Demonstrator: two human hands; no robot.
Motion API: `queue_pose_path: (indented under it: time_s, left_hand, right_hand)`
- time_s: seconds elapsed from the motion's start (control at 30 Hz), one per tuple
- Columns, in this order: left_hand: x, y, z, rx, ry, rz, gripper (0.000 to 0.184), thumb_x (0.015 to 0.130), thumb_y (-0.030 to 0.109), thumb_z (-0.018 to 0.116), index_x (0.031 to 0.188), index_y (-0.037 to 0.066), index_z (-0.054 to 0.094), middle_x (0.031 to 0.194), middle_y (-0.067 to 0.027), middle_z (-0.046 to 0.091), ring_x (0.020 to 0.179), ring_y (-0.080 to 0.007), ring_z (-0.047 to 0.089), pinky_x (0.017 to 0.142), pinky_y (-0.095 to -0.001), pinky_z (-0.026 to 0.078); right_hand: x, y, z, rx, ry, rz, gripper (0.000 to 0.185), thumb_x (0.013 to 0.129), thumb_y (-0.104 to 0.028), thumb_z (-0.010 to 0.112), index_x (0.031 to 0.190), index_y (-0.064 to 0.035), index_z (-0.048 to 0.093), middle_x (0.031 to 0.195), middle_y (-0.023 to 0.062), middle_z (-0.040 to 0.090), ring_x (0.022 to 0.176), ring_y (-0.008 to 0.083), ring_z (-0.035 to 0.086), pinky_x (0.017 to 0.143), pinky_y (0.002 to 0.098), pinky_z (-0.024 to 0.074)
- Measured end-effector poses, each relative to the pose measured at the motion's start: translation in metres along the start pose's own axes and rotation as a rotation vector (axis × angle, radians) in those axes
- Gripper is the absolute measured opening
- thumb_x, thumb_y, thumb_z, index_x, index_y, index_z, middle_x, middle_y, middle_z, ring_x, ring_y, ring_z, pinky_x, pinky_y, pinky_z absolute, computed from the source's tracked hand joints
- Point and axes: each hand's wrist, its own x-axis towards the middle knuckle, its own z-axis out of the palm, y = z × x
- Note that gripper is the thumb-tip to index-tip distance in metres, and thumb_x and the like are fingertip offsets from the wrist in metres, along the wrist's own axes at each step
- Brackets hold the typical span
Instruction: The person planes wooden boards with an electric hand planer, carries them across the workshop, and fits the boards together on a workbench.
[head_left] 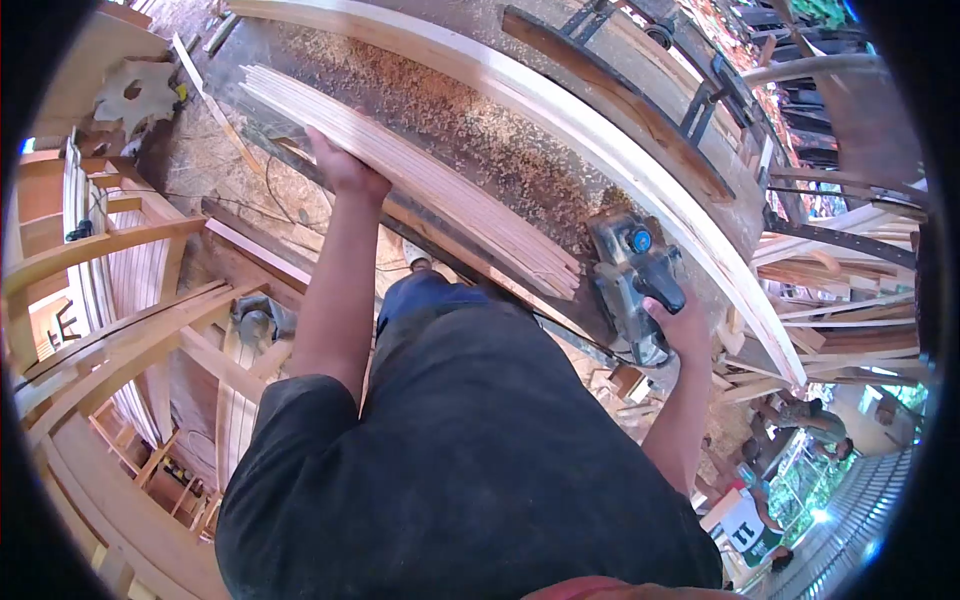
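Note:
A bundle of long, thin wood strips [410, 175] lies slantwise over the sawdust-strewn workbench [400, 88]. Near its far left end, my left hand [345, 168] grips the side of the bundle; some of its fingers are hidden by the strips. My right hand [683, 325] is wrapped round the rear handle of an electric hand planer [630, 270], a grey and black tool with a blue knob. The planer rests on the bench just right of the strips' near end, apart from my left hand.
A long pale beam [560, 115] runs along the bench beyond the strips. Behind it are a dark-edged board [620, 95] and metal clamps. Wooden frames [130, 250] stand at left. Stacked timber [850, 320] and a person in a numbered shirt [745, 525] are at right.

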Motion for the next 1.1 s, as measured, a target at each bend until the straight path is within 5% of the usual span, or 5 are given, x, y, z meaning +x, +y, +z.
queue_pose_path:
  time_s: [0.27,0.47,0.77,1.03,1.1]
  left_hand:
    - [-0.005,-0.04,-0.018,-0.002,0.028,-0.035,0.076,0.102,0.072,0.022,0.124,0.01,0.059,0.11,-0.0113,0.063,0.097,-0.0301,0.062,0.086,-0.0482,0.055]
    - [0.0,-0.021,-0.049,0.39,0.122,-0.107,0.075,0.098,0.062,0.046,0.142,0.001,0.042,0.138,-0.0216,0.046,0.123,-0.0379,0.05,0.103,-0.0522,0.047]
    - [0.078,0.01,-0.062,1.546,0.5,0.32,0.129,0.071,0.068,0.084,0.156,-0.01,0.025,0.157,-0.0338,0.037,0.137,-0.0458,0.049,0.108,-0.0572,0.047]
    - [0.099,-0.029,-0.082,2.172,0.744,0.136,0.101,0.087,0.06,0.072,0.153,-0.005,0.033,0.147,-0.0276,0.047,0.125,-0.0398,0.058,0.106,-0.0541,0.046]
    - [0.106,-0.033,-0.097,2.21,0.668,0.18,0.103,0.086,0.06,0.072,0.155,-0.004,0.03,0.15,-0.0284,0.043,0.129,-0.0407,0.054,0.109,-0.0529,0.044]
  right_hand:
    - [-0.004,-0.195,0.035,0.078,-0.154,-0.523,0.085,0.073,-0.044,0.088,0.139,-0.0011,0.055,0.139,0.0207,0.058,0.131,0.038,0.054,0.111,0.049,0.0428]
    - [0.021,-0.205,0.107,0.115,-0.142,-0.444,0.029,0.079,-0.015,0.066,0.106,-0.0039,0.066,0.111,0.0192,0.067,0.111,0.0367,0.062,0.098,0.0482,0.0497]
    - [0.046,-0.165,0.198,-0.1,0.031,-0.552,0.035,0.084,-0.02,0.066,0.115,-0.0038,0.064,0.115,0.0141,0.063,0.116,0.0313,0.059,0.098,0.0456,0.0477]
    - [0.016,-0.126,-0.018,0.098,-0.13,-0.086,0.041,0.084,-0.02,0.07,0.122,-0.0058,0.064,0.113,0.0183,0.062,0.106,0.0396,0.062,0.089,0.053,0.0504]
    - [0.002,-0.065,-0.018,0.188,0.491,-0.17,0.042,0.088,-0.036,0.075,0.116,-0.005,0.069,0.117,0.0225,0.064,0.109,0.0397,0.064,0.095,0.0491,0.0512]
